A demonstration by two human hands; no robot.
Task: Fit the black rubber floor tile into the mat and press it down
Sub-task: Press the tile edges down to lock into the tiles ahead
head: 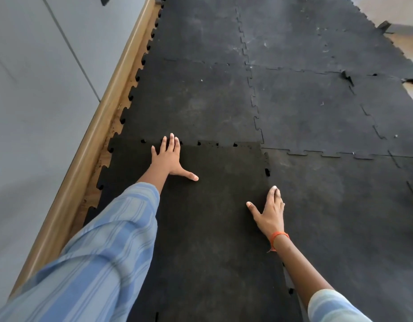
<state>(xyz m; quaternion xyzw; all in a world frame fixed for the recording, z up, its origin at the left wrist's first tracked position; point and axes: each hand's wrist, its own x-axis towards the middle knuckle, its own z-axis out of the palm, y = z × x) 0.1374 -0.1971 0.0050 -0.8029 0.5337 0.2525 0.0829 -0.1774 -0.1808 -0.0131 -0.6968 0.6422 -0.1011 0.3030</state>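
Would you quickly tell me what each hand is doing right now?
Left hand: open, flat on the tile, holding nothing.
Right hand: open, fingers at the tile's right edge, holding nothing.

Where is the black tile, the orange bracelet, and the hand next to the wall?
black rubber floor tile (207, 205): head view, bare middle of its top.
orange bracelet (279, 235): head view, band across the wrist.
left hand (169, 159): head view, back of the hand.
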